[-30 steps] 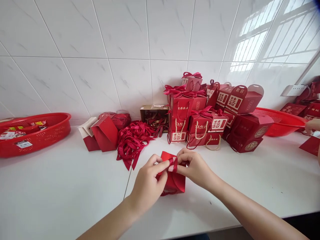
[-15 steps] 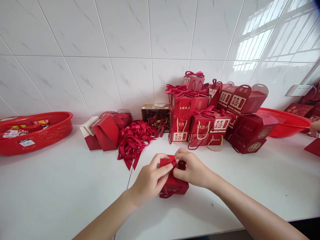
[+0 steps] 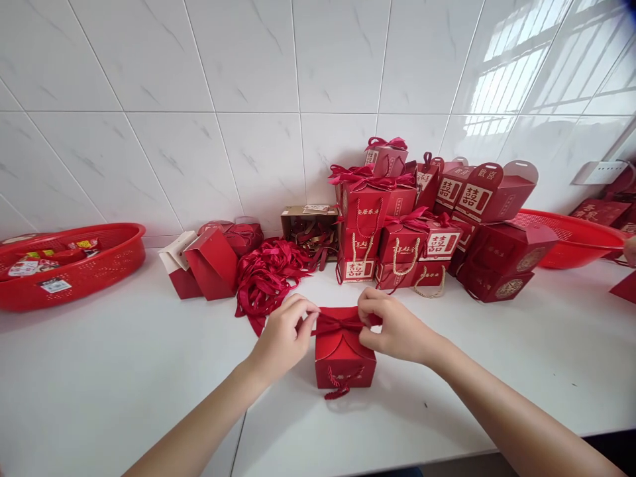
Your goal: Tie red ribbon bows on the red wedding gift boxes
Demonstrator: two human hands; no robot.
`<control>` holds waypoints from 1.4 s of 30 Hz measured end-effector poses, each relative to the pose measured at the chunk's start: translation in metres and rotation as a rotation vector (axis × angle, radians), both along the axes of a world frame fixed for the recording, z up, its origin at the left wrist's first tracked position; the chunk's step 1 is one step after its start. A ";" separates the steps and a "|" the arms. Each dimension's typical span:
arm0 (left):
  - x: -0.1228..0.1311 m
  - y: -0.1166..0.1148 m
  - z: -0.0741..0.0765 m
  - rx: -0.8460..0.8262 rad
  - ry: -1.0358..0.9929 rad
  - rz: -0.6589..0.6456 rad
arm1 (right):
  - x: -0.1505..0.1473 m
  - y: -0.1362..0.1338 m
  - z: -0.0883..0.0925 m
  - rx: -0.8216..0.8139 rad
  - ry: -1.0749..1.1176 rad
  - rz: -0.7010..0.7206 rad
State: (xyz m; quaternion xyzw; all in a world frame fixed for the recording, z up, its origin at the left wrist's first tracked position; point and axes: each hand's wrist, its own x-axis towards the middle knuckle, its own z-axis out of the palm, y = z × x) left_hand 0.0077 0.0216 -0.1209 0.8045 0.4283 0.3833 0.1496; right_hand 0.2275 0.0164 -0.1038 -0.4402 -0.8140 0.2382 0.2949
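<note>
A small red gift box (image 3: 345, 368) stands on the white table in front of me, its folded top flaps closed and a twisted cord handle (image 3: 338, 391) hanging down its front. Across its top runs a dark red ribbon (image 3: 340, 323), crossed at the middle. My left hand (image 3: 285, 331) pinches the ribbon at the left of the box. On the other side, my right hand (image 3: 392, 324) grips the ribbon's right part with curled fingers. The ribbon stretches between both hands; its ends are partly hidden by my fingers.
Behind the box lies a heap of red ribbons (image 3: 273, 271), beside several folded red boxes (image 3: 211, 262). Stacked gift boxes (image 3: 377, 205) stand against the tiled wall. Red plastic baskets (image 3: 114, 258) sit at left and right. Another person's hand (image 3: 630, 250) shows at the right edge.
My hands have moved apart from over the box top, the left one leftward and the right one slightly right, drawing the ribbon out between them. The box's front and top flaps now show.
</note>
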 end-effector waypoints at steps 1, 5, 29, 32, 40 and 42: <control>-0.003 -0.001 0.001 -0.024 0.023 0.027 | 0.004 0.000 -0.001 -0.002 -0.010 -0.015; -0.009 -0.003 0.007 -0.195 0.017 -0.055 | 0.010 0.001 -0.003 -0.025 0.007 -0.028; -0.015 0.002 -0.003 -0.103 0.246 -0.066 | 0.017 -0.011 -0.015 0.371 -0.183 -0.219; -0.012 0.002 -0.011 -0.166 0.124 -0.066 | 0.023 -0.015 -0.032 0.305 0.007 -0.336; 0.002 0.004 -0.024 -0.098 0.000 -0.056 | -0.016 -0.045 -0.085 0.071 0.208 -0.247; 0.002 0.003 -0.028 -0.136 -0.068 -0.085 | -0.022 -0.044 -0.087 0.103 0.232 -0.275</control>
